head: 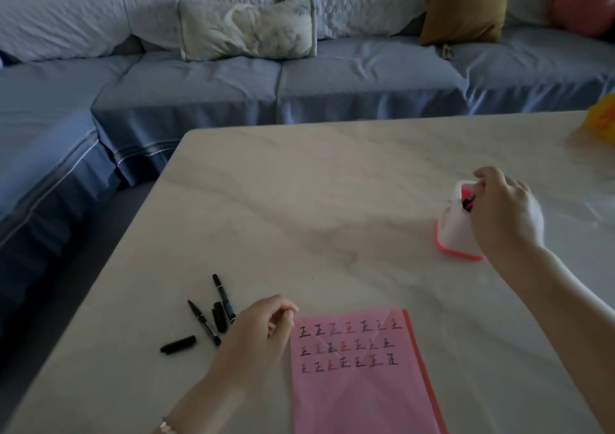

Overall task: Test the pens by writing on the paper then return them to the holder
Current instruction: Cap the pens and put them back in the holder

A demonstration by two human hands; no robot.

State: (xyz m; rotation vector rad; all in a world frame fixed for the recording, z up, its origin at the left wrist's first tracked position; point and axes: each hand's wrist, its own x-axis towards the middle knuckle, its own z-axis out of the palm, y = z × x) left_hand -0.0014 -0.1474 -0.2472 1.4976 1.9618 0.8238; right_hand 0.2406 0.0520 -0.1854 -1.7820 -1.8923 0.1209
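A pink paper (359,377) with three rows of written characters lies at the table's near edge. My left hand (263,330) rests at its top left corner, fingers loosely curled, holding nothing I can see. Left of it lie two uncapped black pens (224,297) (203,322) and two loose black caps (178,344) (219,316). At the right, a white pen holder with a pink base (454,227) stands on the table. My right hand (502,207) is over its mouth, pinching a pen (469,200) that sits partly inside the holder.
The marble-patterned table (332,207) has its left edge next to a blue sofa (233,84) with cushions. A yellow object (604,117) sits at the table's far right edge.
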